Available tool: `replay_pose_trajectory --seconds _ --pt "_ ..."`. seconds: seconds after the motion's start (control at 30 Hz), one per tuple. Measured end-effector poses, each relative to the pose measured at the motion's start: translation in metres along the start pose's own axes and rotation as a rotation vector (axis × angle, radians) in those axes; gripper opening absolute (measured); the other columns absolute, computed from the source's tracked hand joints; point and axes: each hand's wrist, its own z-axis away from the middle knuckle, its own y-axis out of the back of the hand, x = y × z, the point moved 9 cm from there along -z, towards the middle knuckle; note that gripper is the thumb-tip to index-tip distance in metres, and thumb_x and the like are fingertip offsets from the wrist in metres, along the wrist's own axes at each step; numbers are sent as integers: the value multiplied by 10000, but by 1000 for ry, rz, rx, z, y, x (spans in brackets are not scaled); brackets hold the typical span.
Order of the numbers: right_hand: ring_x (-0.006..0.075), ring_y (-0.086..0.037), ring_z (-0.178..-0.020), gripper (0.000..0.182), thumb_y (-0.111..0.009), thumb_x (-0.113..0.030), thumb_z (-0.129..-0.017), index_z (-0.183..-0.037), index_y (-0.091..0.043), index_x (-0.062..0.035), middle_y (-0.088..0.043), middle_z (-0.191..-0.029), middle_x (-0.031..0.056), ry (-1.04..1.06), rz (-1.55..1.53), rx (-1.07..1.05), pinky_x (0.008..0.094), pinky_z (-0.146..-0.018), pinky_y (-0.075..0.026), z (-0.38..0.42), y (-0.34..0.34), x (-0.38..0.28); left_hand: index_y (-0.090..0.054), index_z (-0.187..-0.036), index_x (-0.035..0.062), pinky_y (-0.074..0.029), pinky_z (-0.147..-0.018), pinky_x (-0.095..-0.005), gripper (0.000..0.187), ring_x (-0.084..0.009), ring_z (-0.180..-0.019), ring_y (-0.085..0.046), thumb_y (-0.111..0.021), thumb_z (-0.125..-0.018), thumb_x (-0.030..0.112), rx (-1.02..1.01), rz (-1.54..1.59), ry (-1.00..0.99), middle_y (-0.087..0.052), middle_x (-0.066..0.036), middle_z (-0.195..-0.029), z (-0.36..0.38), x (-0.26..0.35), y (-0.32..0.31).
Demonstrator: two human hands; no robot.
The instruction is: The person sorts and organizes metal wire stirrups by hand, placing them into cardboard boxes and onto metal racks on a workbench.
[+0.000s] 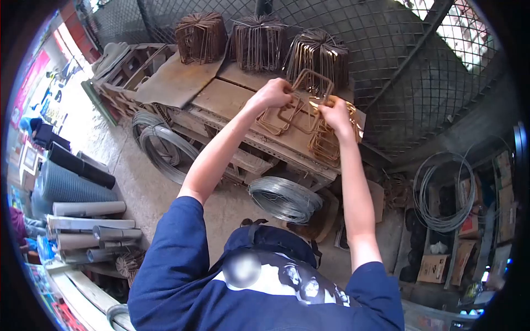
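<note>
My left hand (275, 93) is closed, its fingertips pinching a rectangular bent steel-rod stirrup (319, 76) held above the workbench (223, 95). At the right side of the same stirrup, my right hand (337, 115) is closed around the rod. Below my hands, a few loose stirrups (271, 131) lie on the bench top. A stack of rusty-coloured stirrups (323, 148) rests at the bench's right end, under my right wrist. Behind them stand three round bundles of stirrups, a left one (201, 39), a middle one (258, 45) and a right one (323, 55).
Dark wire mesh (397, 71) rises behind the bench. Coils of wire hang at its front left (163, 142) and sit below it (285, 199). Another coil (445, 190) is at the right, by cardboard boxes (432, 268). Mesh rolls (74, 185) lie at the left.
</note>
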Motion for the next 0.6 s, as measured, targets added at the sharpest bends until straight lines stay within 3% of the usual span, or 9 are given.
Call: replay_pose_trajectory --seconds 0.13,0.17,0.2,0.27,0.3,0.33,0.4,0.5,0.6 --pt "216 -647 -761 468 -619 -52 -654 -1066 -504 137 -644 -830 199 -41 135 5 285 -692 -490 -29 -35 21 -608 -905 -81 -525 -574 -285 221 -164 -652 -646 -587 -787 105 28 -1 44 -650 -142 -741 -9 -43 14" --pt "242 -638 -817 417 -617 -68 -655 -1035 -552 92 -642 -870 200 -88 189 -7 297 -727 -483 -32 -42 25 -605 -948 -59 -512 -646 -289 276 -158 -689 -638 -571 -818 182 -16 4 92 -656 -111 -775 -11 -56 12" --pt "242 -638 -817 417 -617 -68 -655 -1035 -552 92 -642 -870 200 -87 186 -2 297 -727 -483 -33 -49 25 -605 -948 -59 -512 -646 -289 276 -158 -689 -638 -571 -818 182 -19 1 89 -656 -111 -775 -13 -59 15" --pt "218 -632 -722 268 -646 -92 -683 -898 -606 63 -647 -792 169 17 281 39 299 -626 -494 -31 -62 18 -602 -1010 -28 -500 -706 -303 391 -193 -749 -640 -585 -804 304 -19 -229 92 -659 -119 -801 -15 -66 22" --pt "254 -615 -852 385 -681 -186 -671 -961 -608 56 -639 -866 194 -49 354 21 316 -743 -477 -17 -66 5 -594 -1054 0 -476 -780 -324 477 -242 -859 -623 -589 -780 390 -4 -294 99 -649 -149 -891 -25 -83 22" --pt "258 -597 -919 421 -685 -226 -681 -989 -602 49 -624 -943 204 -107 354 -49 314 -790 -458 -7 -74 -3 -594 -1054 0 -476 -780 -324 477 -242 -859 -623 -589 -780 390 -2 -296 98 -649 -149 -891 -25 -84 24" --pt "248 -602 -895 458 -689 -255 -694 -1019 -586 51 -620 -953 198 -136 480 -23 311 -779 -462 -8 -78 6 -582 -1076 1 -460 -823 -343 489 -277 -945 -591 -601 -774 385 -25 -406 76 -616 -185 -996 -23 -86 22" --pt "268 -587 -953 451 -677 -263 -712 -1018 -585 55 -611 -999 199 -133 344 -47 332 -824 -451 -11 -81 23 -570 -1089 0 -445 -856 -354 515 -298 -989 -566 -598 -771 405 -4 -388 24 -589 -197 -1051 -24 -76 25" --pt "225 -613 -867 420 -665 -251 -740 -1019 -586 54 -631 -952 173 -78 177 -103 297 -771 -473 -20 -76 35 -579 -1061 -5 -455 -839 -350 484 -287 -966 -580 -608 -772 383 -6 -376 -45 -607 -183 -1017 -26 -57 18"
